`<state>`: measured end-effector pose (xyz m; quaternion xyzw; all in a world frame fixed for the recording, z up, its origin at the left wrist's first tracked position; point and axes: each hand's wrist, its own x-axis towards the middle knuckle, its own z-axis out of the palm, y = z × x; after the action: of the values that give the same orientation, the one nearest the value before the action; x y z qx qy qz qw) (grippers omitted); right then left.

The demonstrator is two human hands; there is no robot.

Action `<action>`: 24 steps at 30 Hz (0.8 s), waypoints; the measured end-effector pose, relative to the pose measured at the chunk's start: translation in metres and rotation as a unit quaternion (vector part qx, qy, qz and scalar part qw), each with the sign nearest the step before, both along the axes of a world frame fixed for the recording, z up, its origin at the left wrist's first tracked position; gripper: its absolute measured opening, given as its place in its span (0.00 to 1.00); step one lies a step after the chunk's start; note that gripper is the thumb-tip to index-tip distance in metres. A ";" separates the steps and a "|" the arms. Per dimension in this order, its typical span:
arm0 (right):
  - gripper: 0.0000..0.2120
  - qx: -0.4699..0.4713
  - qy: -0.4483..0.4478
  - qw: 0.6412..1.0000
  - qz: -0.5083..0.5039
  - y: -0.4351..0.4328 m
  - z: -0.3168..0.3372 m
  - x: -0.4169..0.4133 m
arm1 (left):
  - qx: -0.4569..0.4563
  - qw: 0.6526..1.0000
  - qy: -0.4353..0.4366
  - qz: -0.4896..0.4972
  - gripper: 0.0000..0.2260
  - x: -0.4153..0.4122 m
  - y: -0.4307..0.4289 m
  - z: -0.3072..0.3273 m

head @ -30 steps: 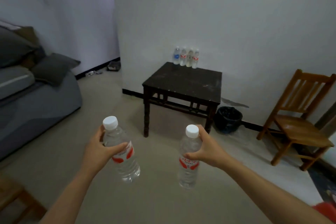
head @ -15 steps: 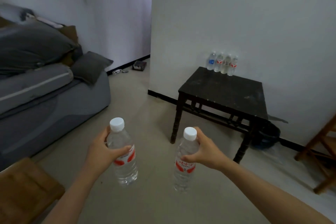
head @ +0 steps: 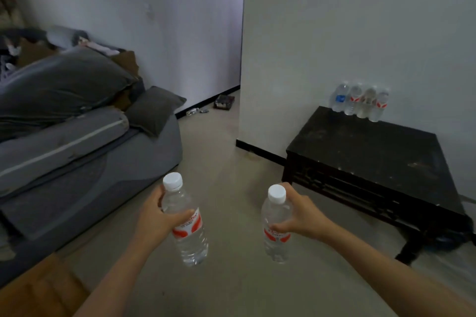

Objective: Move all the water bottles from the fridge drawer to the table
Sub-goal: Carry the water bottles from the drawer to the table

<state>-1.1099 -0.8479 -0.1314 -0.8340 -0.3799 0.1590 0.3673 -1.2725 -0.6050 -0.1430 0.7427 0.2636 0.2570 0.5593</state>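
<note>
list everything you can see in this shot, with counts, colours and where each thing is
standing clear plastic water bottles: four, one blue label and at least two red, in a row at the table's back edge by the wall
carried clear plastic water bottles: two, red labels, white caps, above the floor in front
dark square wooden table: one, near black, right, against the white wall
grey fabric sofa: one, left side
dark grey cushions: two, on the sofa
small dark box: one, on the floor by the doorway
brown wooden surface: one, bottom left corner
left hand: one, grips the left carried bottle
right hand: one, grips the right carried bottle
</note>
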 end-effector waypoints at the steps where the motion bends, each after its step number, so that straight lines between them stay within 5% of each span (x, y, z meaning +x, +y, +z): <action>1: 0.26 0.003 -0.003 1.000 0.006 0.014 0.002 0.015 | 0.006 1.000 -0.002 0.007 0.23 0.013 0.009 0.003; 13: 0.27 0.010 0.028 0.999 0.044 0.136 -0.018 0.127 | -0.007 0.997 0.006 0.076 0.19 0.099 0.115 -0.013; 24: 0.30 0.031 0.032 0.998 -0.045 0.279 -0.014 0.222 | 0.000 1.000 0.013 -0.019 0.24 0.219 0.277 -0.021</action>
<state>-0.8881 -0.5690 -0.1452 -0.8331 -0.3344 0.1571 0.4116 -1.0532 -0.3276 -0.1638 0.7512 0.2564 0.2365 0.5604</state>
